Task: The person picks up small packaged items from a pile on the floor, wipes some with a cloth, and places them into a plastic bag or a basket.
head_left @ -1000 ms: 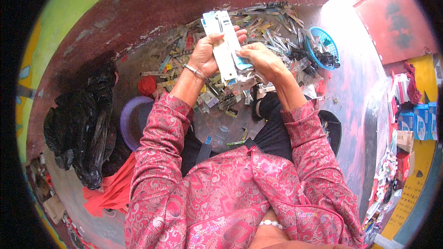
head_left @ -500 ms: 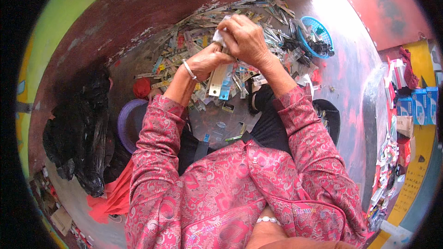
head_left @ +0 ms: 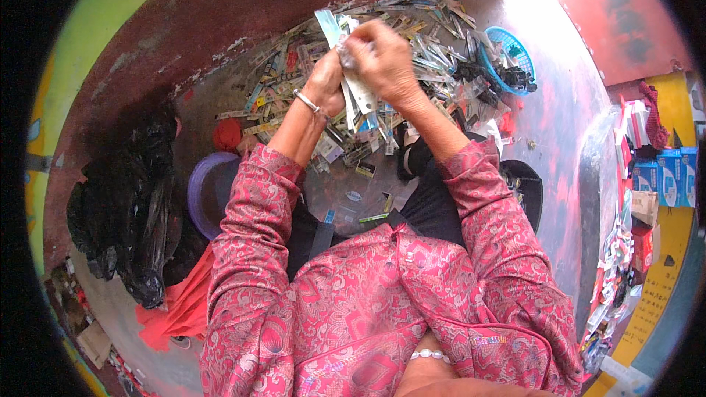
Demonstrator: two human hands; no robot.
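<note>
A small bundle of flat, pale and light-blue strips [head_left: 360, 100] stands tilted in front of me, its upper end fanned out. My left hand [head_left: 323, 87] is closed round its middle from the left side. My right hand [head_left: 387, 66] is curled against the bundle from the right, its fingertips slightly blurred. Pinched between that thumb and fingers is a crumpled greyish-white wad [head_left: 346, 56], pressed on the strips; its material is unclear. Beneath and behind both hands spreads a loose pile of similar strips [head_left: 283, 92] on the floor.
At the right of the pile stands a blue mesh basket [head_left: 532, 73] with black pieces in it. A purple basin [head_left: 198, 213], a black plastic bag [head_left: 129, 213] and red cloth [head_left: 191, 298] lie left. By my right leg is a black container [head_left: 535, 195]. A wall [head_left: 243, 0] curves behind.
The bundle has swung more upright, its upper end now showing above my hands. My right hand has moved slightly down and left with the wad, along the strips.
</note>
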